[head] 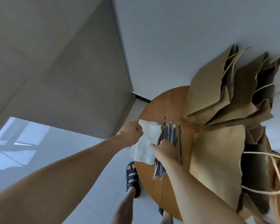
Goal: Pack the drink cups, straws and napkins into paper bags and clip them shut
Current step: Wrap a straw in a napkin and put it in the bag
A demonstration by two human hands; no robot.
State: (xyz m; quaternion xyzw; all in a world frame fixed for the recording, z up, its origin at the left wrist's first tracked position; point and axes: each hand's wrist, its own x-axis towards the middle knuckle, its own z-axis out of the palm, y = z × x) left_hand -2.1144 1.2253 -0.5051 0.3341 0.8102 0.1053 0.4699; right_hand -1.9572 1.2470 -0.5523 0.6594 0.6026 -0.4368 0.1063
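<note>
Brown paper bags (217, 152), white napkins (145, 143); black straws (170, 135) — wooden-orange table (162, 110)

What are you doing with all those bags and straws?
A person stands at a round table, gathering things to pack. The left hand pinches the corner of a white napkin. The right hand is in the pile of wrapped straws beside it. Several brown paper bags wait on the table, some open. No cups are in sight.
</note>
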